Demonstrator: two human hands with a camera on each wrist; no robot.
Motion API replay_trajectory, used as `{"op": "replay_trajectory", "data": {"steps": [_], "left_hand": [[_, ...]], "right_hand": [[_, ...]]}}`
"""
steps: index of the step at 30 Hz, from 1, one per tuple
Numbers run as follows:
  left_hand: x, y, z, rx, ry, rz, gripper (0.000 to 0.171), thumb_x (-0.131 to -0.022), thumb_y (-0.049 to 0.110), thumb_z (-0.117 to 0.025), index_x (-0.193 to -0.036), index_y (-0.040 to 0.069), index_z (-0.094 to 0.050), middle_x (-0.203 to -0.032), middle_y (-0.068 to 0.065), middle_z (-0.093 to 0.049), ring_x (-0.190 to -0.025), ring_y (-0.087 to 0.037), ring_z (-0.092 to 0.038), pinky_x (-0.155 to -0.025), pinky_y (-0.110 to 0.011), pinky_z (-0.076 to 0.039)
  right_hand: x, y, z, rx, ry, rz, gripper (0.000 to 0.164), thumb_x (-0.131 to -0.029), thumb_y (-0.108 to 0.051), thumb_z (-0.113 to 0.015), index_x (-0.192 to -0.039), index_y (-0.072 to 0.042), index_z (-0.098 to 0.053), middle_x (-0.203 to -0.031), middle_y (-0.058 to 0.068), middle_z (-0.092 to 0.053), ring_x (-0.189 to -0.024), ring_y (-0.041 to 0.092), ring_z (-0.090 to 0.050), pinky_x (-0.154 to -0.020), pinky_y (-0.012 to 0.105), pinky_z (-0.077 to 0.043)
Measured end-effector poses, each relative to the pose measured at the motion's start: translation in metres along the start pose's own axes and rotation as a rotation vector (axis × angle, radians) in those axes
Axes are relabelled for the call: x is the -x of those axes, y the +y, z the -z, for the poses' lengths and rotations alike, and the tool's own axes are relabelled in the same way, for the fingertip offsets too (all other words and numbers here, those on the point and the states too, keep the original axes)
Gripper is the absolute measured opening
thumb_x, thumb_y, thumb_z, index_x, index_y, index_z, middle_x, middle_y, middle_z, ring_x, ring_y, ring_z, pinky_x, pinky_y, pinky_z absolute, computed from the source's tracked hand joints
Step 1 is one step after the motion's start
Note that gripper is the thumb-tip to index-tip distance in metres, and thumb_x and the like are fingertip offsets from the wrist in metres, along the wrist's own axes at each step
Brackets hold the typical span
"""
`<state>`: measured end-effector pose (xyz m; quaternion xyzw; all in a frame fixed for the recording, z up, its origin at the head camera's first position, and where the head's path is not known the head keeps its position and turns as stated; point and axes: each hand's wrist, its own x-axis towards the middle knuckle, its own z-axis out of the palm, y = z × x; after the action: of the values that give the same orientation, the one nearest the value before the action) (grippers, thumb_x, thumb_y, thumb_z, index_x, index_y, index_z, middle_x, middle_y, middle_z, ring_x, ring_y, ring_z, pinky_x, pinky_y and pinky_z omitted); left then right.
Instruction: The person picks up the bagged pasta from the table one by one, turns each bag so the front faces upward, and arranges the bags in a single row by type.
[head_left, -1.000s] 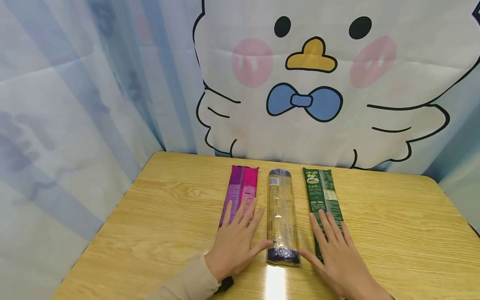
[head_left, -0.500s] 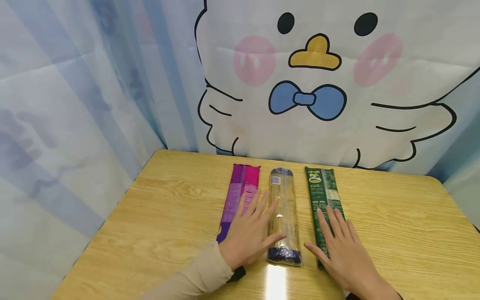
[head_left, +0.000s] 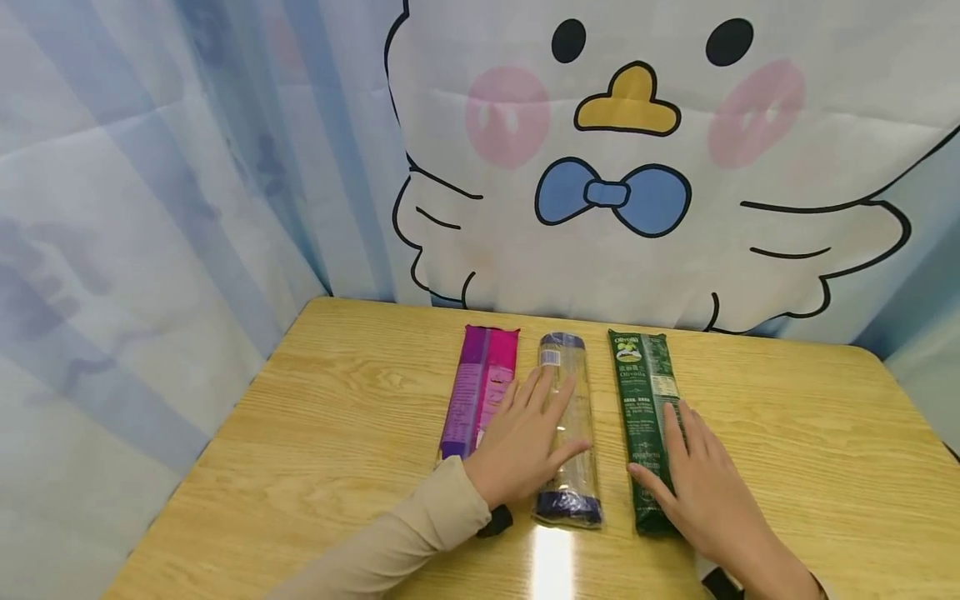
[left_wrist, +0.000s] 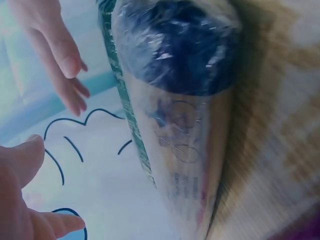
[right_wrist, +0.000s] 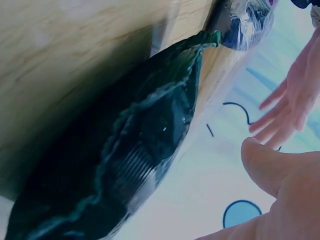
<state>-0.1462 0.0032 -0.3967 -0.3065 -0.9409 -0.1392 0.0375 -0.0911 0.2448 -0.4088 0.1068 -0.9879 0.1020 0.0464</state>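
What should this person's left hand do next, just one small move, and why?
I'd probably lower the left hand and curl its fingers around the clear pack: the head view shows that hand partly over it, while the left wrist view shows a gap between them and nothing held.

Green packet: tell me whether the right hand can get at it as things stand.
Yes, most likely: the right hand, fingers extended, is right by the green packet, with nothing visible between them. The left hand is off by the clear packet.
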Motion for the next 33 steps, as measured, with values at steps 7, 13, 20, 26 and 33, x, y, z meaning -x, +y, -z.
{"op": "replay_trajectory", "data": {"steps": [7, 13, 20, 26, 33], "left_hand": [[-0.015, 0.002, 0.002, 0.049, 0.004, -0.009, 0.075, -0.103, 0.058, -0.036, -0.160, 0.013, -0.017, -0.162, -0.020, -0.023, -0.148, -0.034, -0.028, -0.122, -0.050, -0.027], [-0.030, 0.006, 0.004, 0.052, -0.009, 0.005, 0.076, -0.103, 0.058, -0.034, -0.158, 0.008, -0.022, -0.161, -0.018, -0.027, -0.148, -0.031, -0.030, -0.122, -0.045, -0.030], [-0.046, 0.008, -0.001, 0.100, -0.019, 0.038, 0.073, -0.103, 0.057, -0.038, -0.155, 0.007, -0.030, -0.159, -0.015, -0.034, -0.147, -0.027, -0.033, -0.122, -0.039, -0.030], [-0.058, 0.006, -0.006, 0.176, -0.034, 0.097, 0.069, -0.102, 0.054, -0.042, -0.154, 0.010, -0.033, -0.157, -0.008, -0.039, -0.143, -0.023, -0.039, -0.118, -0.037, -0.037], [-0.070, 0.012, -0.009, 0.276, -0.028, 0.160, 0.066, -0.102, 0.051, -0.048, -0.153, 0.012, -0.037, -0.153, -0.006, -0.043, -0.136, -0.023, -0.048, -0.112, -0.036, -0.045]], "right_hand": [[0.000, 0.008, 0.004, -0.062, -0.069, -0.059, 0.098, -0.097, -0.058, -0.052, -0.152, 0.013, -0.014, -0.153, 0.041, -0.018, -0.137, 0.059, -0.025, -0.107, 0.073, -0.030], [-0.004, 0.013, 0.007, -0.081, -0.089, -0.083, 0.099, -0.097, -0.059, -0.051, -0.153, 0.013, -0.011, -0.152, 0.043, -0.018, -0.133, 0.062, -0.026, -0.102, 0.076, -0.032], [-0.007, 0.017, 0.007, -0.106, -0.110, -0.103, 0.101, -0.097, -0.061, -0.050, -0.152, 0.014, -0.011, -0.151, 0.044, -0.018, -0.132, 0.063, -0.025, -0.099, 0.076, -0.034], [-0.011, 0.021, 0.004, -0.113, -0.106, -0.106, 0.101, -0.097, -0.061, -0.050, -0.151, 0.016, -0.014, -0.149, 0.045, -0.020, -0.131, 0.064, -0.026, -0.097, 0.077, -0.035], [-0.017, 0.022, 0.005, -0.131, -0.135, -0.120, 0.102, -0.096, -0.063, -0.050, -0.150, 0.017, -0.015, -0.146, 0.047, -0.022, -0.128, 0.065, -0.026, -0.093, 0.077, -0.037]]}}
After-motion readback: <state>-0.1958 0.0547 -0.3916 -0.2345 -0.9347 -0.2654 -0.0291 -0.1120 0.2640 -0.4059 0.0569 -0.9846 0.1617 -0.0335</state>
